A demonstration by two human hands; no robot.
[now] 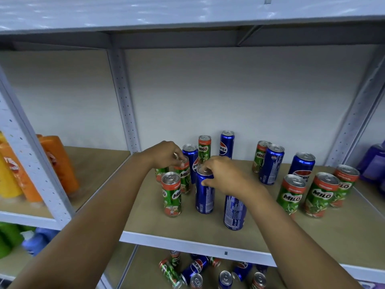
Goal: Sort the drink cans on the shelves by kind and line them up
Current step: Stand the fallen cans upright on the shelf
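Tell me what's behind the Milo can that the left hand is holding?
Behind the Milo can in the left hand stand a Pepsi can and another green can, mostly covered by the arm.

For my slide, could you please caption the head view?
Left hand grips a Milo can, right hand a Pepsi can.

Green Milo cans with red-orange top bands, blue Pepsi cans with silver lids, tan shelf edged white, orange and yellow bottles at left, purple bottle at right
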